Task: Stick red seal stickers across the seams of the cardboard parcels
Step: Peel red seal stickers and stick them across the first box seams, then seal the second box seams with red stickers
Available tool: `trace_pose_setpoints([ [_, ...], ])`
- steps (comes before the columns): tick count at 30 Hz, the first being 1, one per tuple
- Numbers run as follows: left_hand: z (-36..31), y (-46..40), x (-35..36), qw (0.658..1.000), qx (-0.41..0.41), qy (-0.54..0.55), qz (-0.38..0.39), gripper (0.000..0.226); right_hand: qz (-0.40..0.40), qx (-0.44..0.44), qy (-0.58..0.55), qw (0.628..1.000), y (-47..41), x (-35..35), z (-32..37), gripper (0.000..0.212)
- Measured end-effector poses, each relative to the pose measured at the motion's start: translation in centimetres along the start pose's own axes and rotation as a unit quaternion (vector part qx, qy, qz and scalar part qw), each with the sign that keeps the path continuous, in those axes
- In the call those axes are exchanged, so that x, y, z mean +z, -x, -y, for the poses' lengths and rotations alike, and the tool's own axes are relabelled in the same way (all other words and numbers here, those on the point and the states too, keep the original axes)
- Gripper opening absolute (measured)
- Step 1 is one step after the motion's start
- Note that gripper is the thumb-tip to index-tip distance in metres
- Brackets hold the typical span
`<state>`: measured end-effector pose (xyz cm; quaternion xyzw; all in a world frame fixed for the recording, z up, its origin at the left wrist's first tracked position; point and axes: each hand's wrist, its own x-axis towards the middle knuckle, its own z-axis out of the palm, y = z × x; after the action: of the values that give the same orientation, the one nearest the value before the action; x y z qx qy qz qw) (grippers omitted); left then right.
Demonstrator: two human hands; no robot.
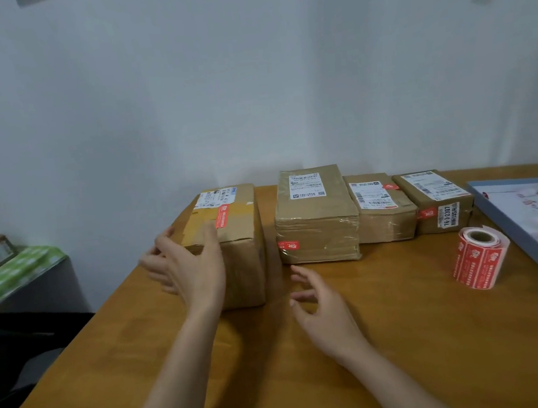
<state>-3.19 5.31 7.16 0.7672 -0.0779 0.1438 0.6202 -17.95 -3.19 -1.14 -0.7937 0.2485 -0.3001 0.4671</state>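
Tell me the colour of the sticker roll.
Red with white print, white core; the sticker roll stands on the table, head view.

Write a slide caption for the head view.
Open left hand beside the leftmost brown cardboard parcel, already red-sealed; red sticker roll at right.

Dim, even indoor light with a bluish cast on the wall (247, 73). Soft shadows beside the parcels (315, 219) on the table (408, 338). Wide-angle bending at the edges, slight softness throughout.
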Motion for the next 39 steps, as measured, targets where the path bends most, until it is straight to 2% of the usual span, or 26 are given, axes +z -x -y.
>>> trace_pose_setpoints([
  [2, 0.9, 1.4, 0.9, 1.0, 0.025, 0.016, -0.008, 0.058, -0.069, -0.017, 0.011, 0.997, -0.3, 0.0, -0.1, 0.046],
  [5, 2.3, 1.6, 2.5, 0.991, 0.022, 0.119, 0.061, 0.063, -0.199, -0.013, 0.009, 0.98, -1.0, -1.0, -0.3, 0.04],
  [7, 3.4, 1.9, 3.2, 0.993, 0.041, 0.1, 0.049, 0.07, -0.267, 0.003, 0.014, 0.964, -1.5, -2.0, -0.8, 0.04],
  [9, 4.4, 2.9, 3.6, 0.99, 0.14, 0.019, -0.005, 0.066, -0.32, 0.017, 0.02, 0.947, -2.0, -3.2, -1.3, 0.04],
  [11, 4.9, 3.7, 4.4, 0.97, 0.242, -0.023, -0.017, 0.046, -0.353, 0.035, 0.018, 0.935, -2.6, -4.2, -1.7, 0.039],
  [14, 5.3, 4.0, 5.5, 0.939, 0.326, -0.043, 0.104, 0.016, -0.368, 0.073, 0.007, 0.927, -3.1, -4.7, -2.2, 0.036],
  [16, 5.9, 3.9, 6.1, 0.914, 0.358, -0.076, 0.177, 0.005, -0.363, 0.079, 0.014, 0.928, -3.2, -4.5, -2.5, 0.035],
  [21, 6.4, 3.3, 6.8, 0.946, 0.258, -0.106, 0.163, 0.013, -0.331, 0.124, 0.085, 0.932, -4.0, -4.2, -2.6, 0.043],
  [24, 6.5, 3.2, 6.8, 0.95, 0.214, -0.114, 0.196, 0.022, -0.341, 0.137, 0.079, 0.927, -4.2, -4.4, -2.5, 0.047],
  [27, 6.2, 3.7, 6.5, 0.933, 0.234, -0.103, 0.255, 0.029, -0.341, 0.095, 0.03, 0.935, -4.4, -4.5, -2.6, 0.056],
  [29, 6.2, 3.8, 6.5, 0.916, 0.227, -0.101, 0.316, 0.042, -0.322, 0.081, -0.001, 0.943, -4.6, -4.7, -2.6, 0.064],
  [33, 6.3, 3.6, 6.7, 0.891, 0.165, -0.086, 0.415, 0.065, -0.288, 0.089, -0.03, 0.953, -4.6, -4.6, -2.4, 0.071],
  [36, 6.2, 3.3, 6.8, 0.883, 0.102, -0.03, 0.456, 0.07, -0.274, 0.084, -0.047, 0.957, -4.6, -4.6, -2.4, 0.071],
  [39, 6.4, 3.1, 6.8, 0.871, 0.078, 0.009, 0.484, 0.071, -0.267, 0.081, -0.055, 0.959, -4.7, -4.6, -2.5, 0.07],
])
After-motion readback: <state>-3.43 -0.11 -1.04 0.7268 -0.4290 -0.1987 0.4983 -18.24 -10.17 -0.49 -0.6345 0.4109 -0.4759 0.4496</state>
